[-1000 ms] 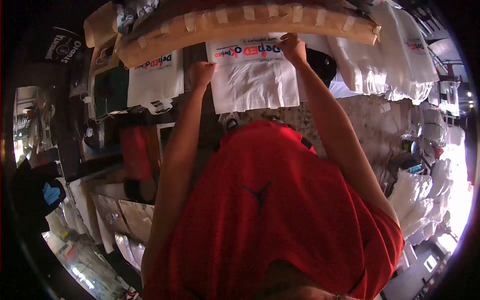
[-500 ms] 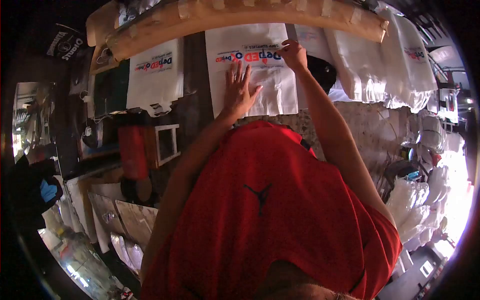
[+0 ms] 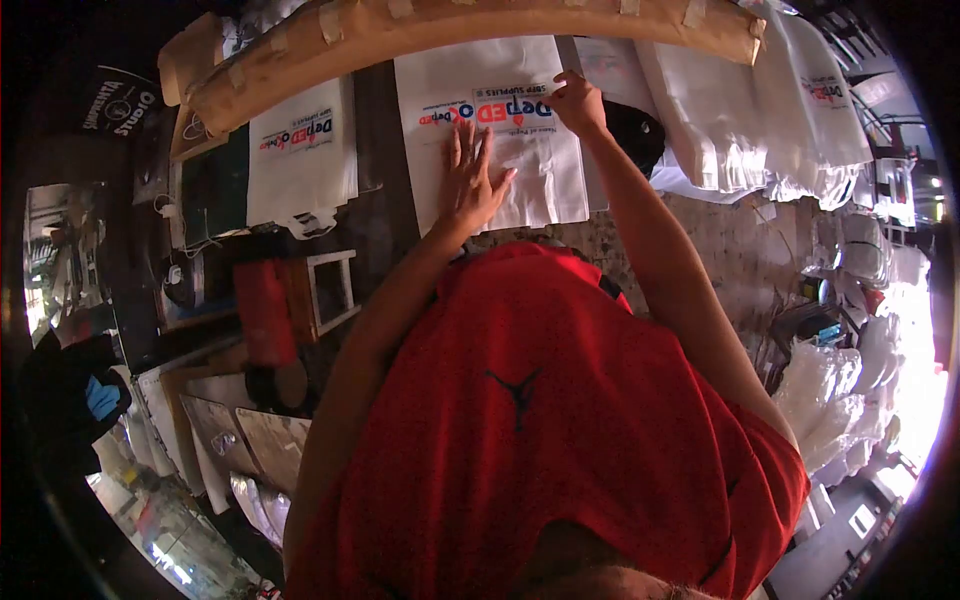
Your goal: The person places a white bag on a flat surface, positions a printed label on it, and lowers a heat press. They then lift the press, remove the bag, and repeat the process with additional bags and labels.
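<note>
A white printed sheet, perhaps a flat bag (image 3: pixel 545 185), lies in front of me, with blue and red lettering that reads upside down. My left hand (image 3: pixel 473 190) rests flat on it, fingers spread, the tips reaching the lettering. At the right end of the print is my right hand (image 3: pixel 577 103), its fingers curled and drawn together near the sheet's edge. Whatever its fingertips may hold is too small to make out.
A long brown taped roll (image 3: pixel 480 32) spans the far side. Similar printed white bags are stacked at left (image 3: pixel 300 165) and hang in a pile at right (image 3: pixel 705 120). A black rounded object (image 3: pixel 635 140) sits beside my right forearm.
The whole view has shifted slightly. My left hand stays flat on the sheet, and the right hand remains at the print's right end with its fingers curled a little more.
</note>
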Tool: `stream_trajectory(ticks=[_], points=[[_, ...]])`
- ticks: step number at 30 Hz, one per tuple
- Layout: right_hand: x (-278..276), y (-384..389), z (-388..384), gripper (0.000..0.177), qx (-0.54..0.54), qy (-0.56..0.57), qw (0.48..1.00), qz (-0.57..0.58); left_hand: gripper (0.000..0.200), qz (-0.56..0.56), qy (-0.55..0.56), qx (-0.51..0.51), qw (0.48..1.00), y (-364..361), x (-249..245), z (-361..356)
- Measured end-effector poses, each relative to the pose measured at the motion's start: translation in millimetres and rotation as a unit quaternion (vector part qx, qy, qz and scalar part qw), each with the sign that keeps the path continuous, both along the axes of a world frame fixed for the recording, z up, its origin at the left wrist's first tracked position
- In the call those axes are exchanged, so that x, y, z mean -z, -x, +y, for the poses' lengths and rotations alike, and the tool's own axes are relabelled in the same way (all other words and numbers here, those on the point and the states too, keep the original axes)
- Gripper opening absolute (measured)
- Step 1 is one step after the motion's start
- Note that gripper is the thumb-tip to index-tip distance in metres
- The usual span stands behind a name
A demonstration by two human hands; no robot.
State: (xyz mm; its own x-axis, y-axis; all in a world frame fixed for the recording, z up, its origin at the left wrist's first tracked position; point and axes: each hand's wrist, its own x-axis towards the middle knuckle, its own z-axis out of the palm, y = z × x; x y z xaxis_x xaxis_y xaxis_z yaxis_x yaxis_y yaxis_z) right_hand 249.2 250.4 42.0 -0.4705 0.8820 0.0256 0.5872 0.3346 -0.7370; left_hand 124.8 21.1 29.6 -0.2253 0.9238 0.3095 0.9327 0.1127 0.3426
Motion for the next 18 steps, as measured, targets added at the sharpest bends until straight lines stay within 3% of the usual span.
stream_trajectory(ticks=[18], points=[[6.7,-0.7,3.6,0.043,-0.020,-0.022,0.999,-0.013,0.076,0.006,-0.020,0.019,1.000,1.4,2.4,1.1]])
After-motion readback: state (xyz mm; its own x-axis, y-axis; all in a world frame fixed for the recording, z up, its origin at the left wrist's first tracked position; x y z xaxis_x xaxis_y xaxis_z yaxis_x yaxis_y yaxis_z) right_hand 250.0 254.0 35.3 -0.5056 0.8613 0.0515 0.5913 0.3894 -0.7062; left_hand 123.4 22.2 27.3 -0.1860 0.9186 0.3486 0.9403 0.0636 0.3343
